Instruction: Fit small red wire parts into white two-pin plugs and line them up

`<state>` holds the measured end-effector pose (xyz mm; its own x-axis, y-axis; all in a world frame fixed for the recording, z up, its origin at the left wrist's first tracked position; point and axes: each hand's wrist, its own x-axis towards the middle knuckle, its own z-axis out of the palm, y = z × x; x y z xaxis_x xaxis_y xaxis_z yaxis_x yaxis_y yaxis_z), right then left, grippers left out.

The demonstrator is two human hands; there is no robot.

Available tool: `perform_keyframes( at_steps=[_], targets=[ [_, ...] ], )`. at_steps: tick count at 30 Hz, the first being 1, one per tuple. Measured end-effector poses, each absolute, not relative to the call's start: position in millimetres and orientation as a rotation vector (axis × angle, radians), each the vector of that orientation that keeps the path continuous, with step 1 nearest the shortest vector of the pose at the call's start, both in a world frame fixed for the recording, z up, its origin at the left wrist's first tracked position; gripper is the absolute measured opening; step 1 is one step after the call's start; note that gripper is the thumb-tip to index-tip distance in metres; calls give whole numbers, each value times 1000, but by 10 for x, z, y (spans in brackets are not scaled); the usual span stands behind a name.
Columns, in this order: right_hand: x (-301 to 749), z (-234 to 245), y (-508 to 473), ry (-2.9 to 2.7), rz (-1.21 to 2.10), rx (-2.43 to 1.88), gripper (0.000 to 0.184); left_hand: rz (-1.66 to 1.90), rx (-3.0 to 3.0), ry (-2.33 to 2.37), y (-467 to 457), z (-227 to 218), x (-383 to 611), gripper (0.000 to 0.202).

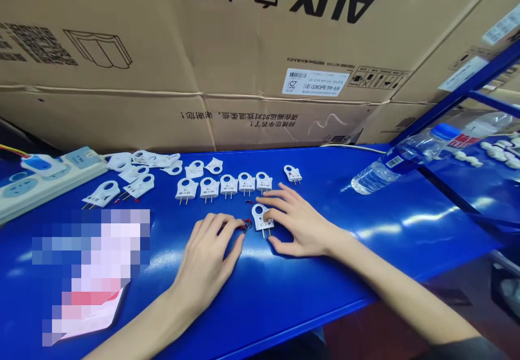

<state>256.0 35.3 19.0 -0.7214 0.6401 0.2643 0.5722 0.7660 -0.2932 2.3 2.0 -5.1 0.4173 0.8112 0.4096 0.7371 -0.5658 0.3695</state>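
Note:
Both my hands rest on a blue table point(365, 251). My left hand point(209, 257) lies palm down, its fingertips at a small red and black part point(245, 224). My right hand point(298, 222) lies flat with fingers spread, one fingertip touching a white two-pin plug point(260, 218) that lies between the hands. Just beyond them, a row of several white plugs point(223, 186) lies pins toward me, with one more plug point(292, 174) apart at the right.
A loose heap of white plugs point(134, 173) lies at the left by a white power strip point(44, 178). A clear water bottle point(402, 159) lies on its side at the right. Big cardboard boxes point(227, 51) wall off the back. A blurred patch covers the near left.

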Motion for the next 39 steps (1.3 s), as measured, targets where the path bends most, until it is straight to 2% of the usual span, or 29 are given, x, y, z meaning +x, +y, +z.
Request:
perform_keyframes(
  at_steps=[9, 18, 24, 39],
  targets=[
    [2500, 147, 304, -2671, 346, -871, 31, 994, 2443, 1329, 0, -10, 38, 7],
    [2533, 107, 337, -2661, 298, -834, 46, 1069, 2322, 1235, -7, -16, 49, 7],
    [2554, 147, 356, -2626, 248, -831, 38, 1079, 2277, 1242, -8, 4, 65, 9],
    [2510, 139, 304, -2552, 222, -750, 37, 1205, 2274, 1024, 3, 72, 91, 7]
  ],
)
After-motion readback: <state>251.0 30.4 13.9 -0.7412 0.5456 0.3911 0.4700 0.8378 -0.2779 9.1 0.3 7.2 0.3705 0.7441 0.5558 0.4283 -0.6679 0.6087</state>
